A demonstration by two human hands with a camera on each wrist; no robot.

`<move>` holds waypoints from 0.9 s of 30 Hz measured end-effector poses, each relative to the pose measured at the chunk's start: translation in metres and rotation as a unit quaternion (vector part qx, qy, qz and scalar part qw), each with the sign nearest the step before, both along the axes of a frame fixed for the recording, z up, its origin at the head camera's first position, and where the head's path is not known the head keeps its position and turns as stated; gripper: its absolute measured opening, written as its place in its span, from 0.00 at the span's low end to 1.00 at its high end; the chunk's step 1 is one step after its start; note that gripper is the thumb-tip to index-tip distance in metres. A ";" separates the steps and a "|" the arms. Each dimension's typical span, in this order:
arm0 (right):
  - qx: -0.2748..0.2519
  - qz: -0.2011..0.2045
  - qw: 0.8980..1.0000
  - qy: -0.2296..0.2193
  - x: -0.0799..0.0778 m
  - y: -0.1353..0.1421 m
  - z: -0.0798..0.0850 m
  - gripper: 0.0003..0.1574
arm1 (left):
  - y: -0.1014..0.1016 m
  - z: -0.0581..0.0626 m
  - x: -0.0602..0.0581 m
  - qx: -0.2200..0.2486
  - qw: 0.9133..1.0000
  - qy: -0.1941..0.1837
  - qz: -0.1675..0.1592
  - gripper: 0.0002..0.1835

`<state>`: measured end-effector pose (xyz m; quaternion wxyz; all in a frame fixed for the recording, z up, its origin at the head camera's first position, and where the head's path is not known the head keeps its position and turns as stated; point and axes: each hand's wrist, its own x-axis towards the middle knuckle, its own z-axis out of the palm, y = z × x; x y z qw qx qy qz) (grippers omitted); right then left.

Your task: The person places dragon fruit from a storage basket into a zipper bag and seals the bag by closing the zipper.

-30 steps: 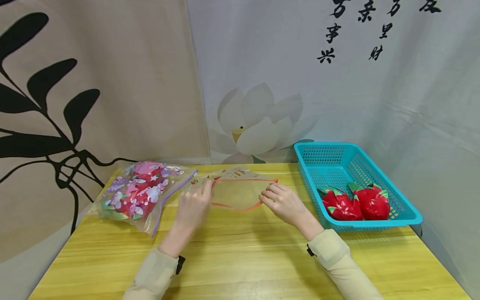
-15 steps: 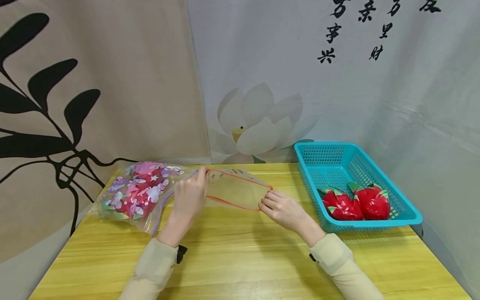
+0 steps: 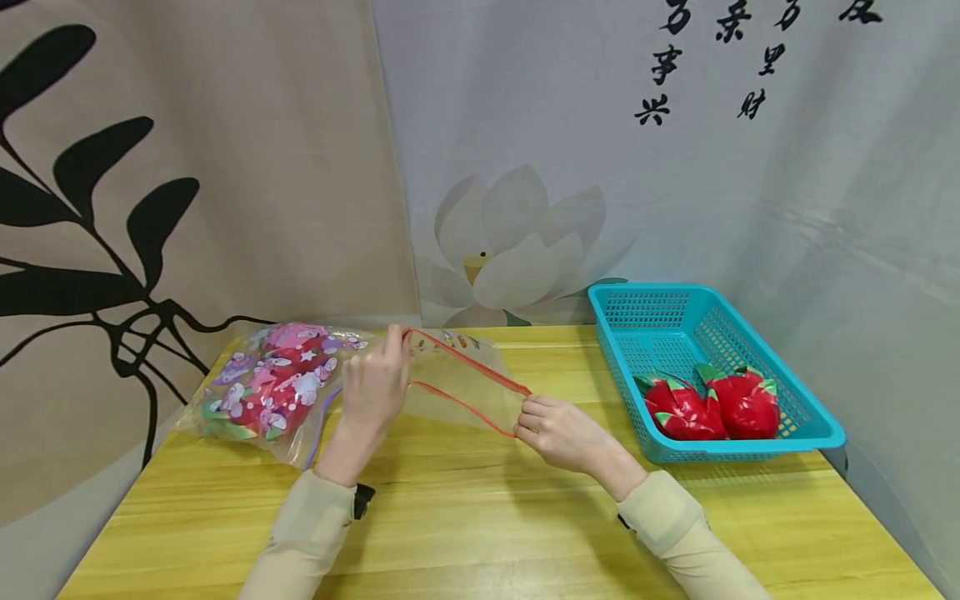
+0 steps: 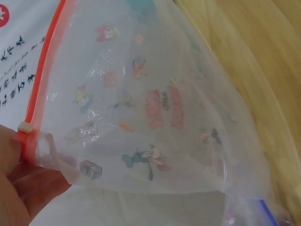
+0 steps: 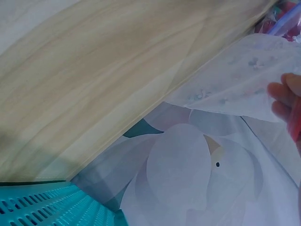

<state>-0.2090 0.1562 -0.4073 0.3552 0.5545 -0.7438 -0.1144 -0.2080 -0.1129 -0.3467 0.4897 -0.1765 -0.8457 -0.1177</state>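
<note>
A clear zip bag (image 3: 457, 387) with a red-orange zip edge and small cartoon prints hangs between both hands, its mouth parted. My left hand (image 3: 372, 383) pinches the bag's upper left corner, raised higher than the other side. In the left wrist view the thumb and fingers grip that corner beside a small white zip slider (image 4: 25, 127). My right hand (image 3: 562, 433) grips the lower right end of the red edge. The right wrist view shows its fingers (image 5: 282, 96) curled at the bag. Inside the bag I see no items.
At the left lies a filled clear bag (image 3: 288, 383) with a purple zip and cartoon prints, red and green things inside. On the right, a turquoise basket (image 3: 652, 312) holds two red and green dragon fruits (image 3: 712, 407). The wooden table (image 3: 465, 533) meets a printed cloth backdrop (image 3: 525, 125).
My left hand has risen and shifted slightly left with its corner of the bag. The right hand has dropped a little, so the red edge now slants down to the right.
</note>
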 end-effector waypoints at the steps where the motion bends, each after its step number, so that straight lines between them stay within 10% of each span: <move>1: -0.003 0.002 1.000 0.001 0.000 0.000 0.000 0.08 | 0.000 0.000 0.000 0.000 1.000 -0.003 -0.002 0.07; 18: -0.055 0.000 0.998 0.016 -0.002 0.010 0.002 0.09 | 0.002 -0.005 0.004 -0.025 0.998 -0.028 -0.045 0.06; 27: -0.120 0.021 0.991 -0.055 0.003 0.019 0.025 0.08 | 0.006 -0.008 0.005 -0.038 0.998 -0.017 -0.051 0.07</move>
